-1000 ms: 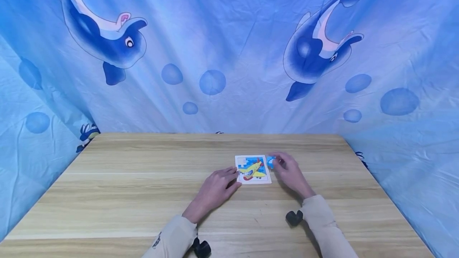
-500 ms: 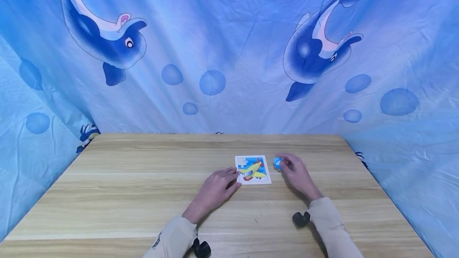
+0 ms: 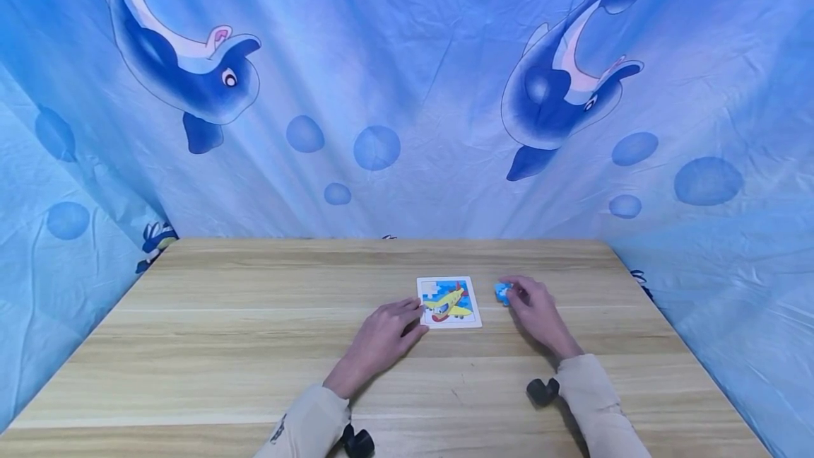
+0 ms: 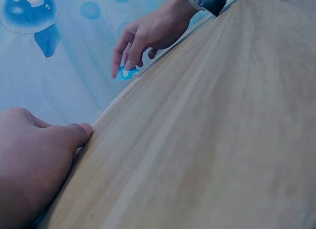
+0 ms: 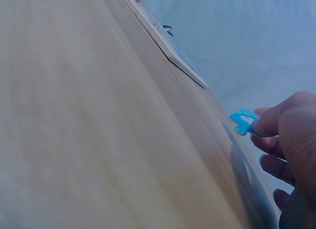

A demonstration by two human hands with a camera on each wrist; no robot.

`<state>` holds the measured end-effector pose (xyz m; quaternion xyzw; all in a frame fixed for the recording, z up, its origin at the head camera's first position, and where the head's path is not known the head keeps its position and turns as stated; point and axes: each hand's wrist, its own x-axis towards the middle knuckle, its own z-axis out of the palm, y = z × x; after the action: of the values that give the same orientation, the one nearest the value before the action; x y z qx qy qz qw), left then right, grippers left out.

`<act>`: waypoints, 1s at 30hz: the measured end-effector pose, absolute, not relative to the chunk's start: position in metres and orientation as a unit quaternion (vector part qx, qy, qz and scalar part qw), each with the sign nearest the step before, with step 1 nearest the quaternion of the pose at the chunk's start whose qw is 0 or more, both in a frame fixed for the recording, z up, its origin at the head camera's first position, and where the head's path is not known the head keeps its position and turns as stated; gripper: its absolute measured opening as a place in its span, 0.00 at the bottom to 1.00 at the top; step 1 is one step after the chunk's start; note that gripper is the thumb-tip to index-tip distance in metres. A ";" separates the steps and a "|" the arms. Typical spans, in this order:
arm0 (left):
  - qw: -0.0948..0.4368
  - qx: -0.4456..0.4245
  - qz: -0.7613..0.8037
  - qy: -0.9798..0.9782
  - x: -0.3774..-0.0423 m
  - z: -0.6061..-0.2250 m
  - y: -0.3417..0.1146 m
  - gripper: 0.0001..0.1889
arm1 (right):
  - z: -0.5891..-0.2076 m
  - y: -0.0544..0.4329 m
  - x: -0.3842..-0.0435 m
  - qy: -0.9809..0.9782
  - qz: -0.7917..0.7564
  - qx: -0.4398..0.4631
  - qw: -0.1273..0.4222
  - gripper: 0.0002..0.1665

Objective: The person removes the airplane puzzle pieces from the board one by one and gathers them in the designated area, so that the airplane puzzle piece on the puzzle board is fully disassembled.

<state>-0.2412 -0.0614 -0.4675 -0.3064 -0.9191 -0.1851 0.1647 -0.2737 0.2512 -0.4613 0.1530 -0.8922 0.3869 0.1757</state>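
Note:
A square jigsaw puzzle board (image 3: 475, 302) with a white frame lies flat on the table; its picture is a yellow-and-red airplane on blue. A pale bare patch shows at its upper left. My left hand (image 3: 379, 341) rests against the board's left side, fingertips at the edge and thumb near the lower left corner. To the right of the board, my right hand (image 3: 539, 313) pinches a blue-and-white puzzle piece (image 5: 243, 121) between thumb and fingers. In the right wrist view the piece appears tilted and raised off the table, apart from the board.
A wood-grain table (image 3: 254, 288) carries the board. Behind and at both sides hangs a blue curtain (image 3: 432, 90) printed with dolphins and bubbles. A black device (image 3: 543, 392) sits at the right cuff, and another black device (image 3: 358, 442) at the left cuff.
My right hand has moved right, away from the board's right edge, carrying the puzzle piece with it. The left hand and the board have stayed in place.

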 end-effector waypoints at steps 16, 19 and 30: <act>0.177 -0.312 -0.192 -0.914 -0.242 -0.469 -0.061 0.22 | -0.463 0.258 -0.273 -0.908 0.356 0.134 0.174 0.15; 0.172 -0.309 -0.194 -0.915 -0.242 -0.469 -0.061 0.22 | -0.463 0.258 -0.273 -0.912 0.354 0.122 0.167 0.15; 0.174 -0.311 -0.196 -0.914 -0.241 -0.468 -0.061 0.22 | -0.464 0.258 -0.273 -0.924 0.337 0.097 0.150 0.14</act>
<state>-0.2415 -0.0613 -0.4684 -0.3109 -0.9136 -0.1962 0.1741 -0.2725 0.2582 -0.4637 0.0972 -0.9243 0.3372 0.1500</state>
